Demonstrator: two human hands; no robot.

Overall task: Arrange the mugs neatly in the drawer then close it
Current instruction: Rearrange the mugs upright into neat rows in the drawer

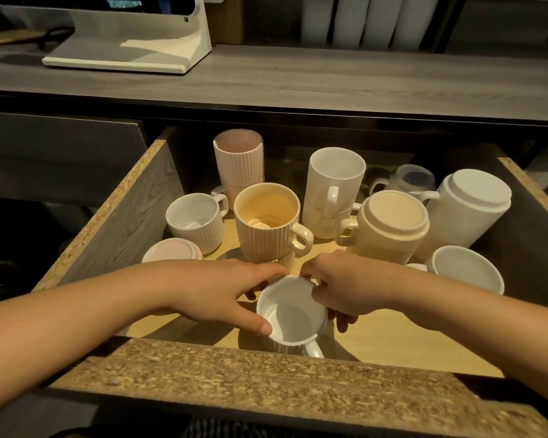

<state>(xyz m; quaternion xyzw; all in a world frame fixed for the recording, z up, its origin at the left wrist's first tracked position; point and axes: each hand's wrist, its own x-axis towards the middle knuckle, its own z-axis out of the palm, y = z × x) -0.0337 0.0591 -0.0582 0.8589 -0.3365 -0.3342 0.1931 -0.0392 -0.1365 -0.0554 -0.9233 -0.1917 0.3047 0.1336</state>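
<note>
The drawer [222, 371] stands pulled open below me with several ribbed mugs inside. Both hands hold an upright white mug [293, 314] near the drawer's front, its handle pointing toward me. My left hand [231, 295] grips its left rim, thumb at the front. My right hand [336, 286] curls round its right side. Behind it a cream mug [268, 221] sits stacked on another. Further back stand a pink stack [238, 159] and a white stack [334, 184]. An upside-down cream mug [393, 229] and an upside-down white mug [469, 207] are at the right.
A small white mug [195, 221] and a pink upside-down mug [173, 251] sit at the left, a white mug [467, 270] at the right, a clear cup [412, 178] at the back. Above is a grey countertop [298, 80] with a white stand [130, 49].
</note>
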